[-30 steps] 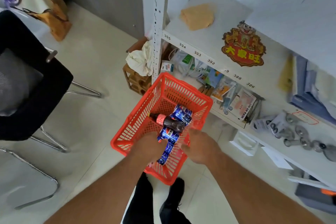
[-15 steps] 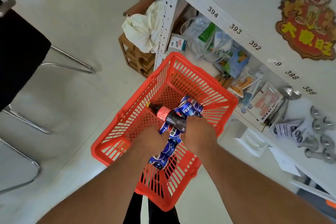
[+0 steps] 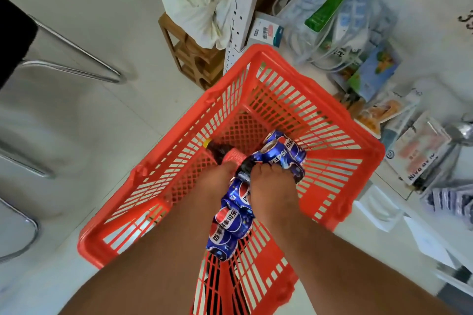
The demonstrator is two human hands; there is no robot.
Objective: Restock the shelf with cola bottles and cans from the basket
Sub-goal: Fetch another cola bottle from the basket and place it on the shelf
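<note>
Inside basket (image 3: 340,133) | both hands on cans (image 3: 231,222) | far end open

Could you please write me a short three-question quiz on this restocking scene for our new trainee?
1. True or false: the red basket stands on the floor beside the shelf unit.
2. What lies in the basket with the blue cola cans?
A) a dark cola bottle
B) a milk carton
C) a loaf of bread
3. Fill in: both the left hand and the right hand reach into the ____.

Key
1. True.
2. A.
3. Basket.
</note>
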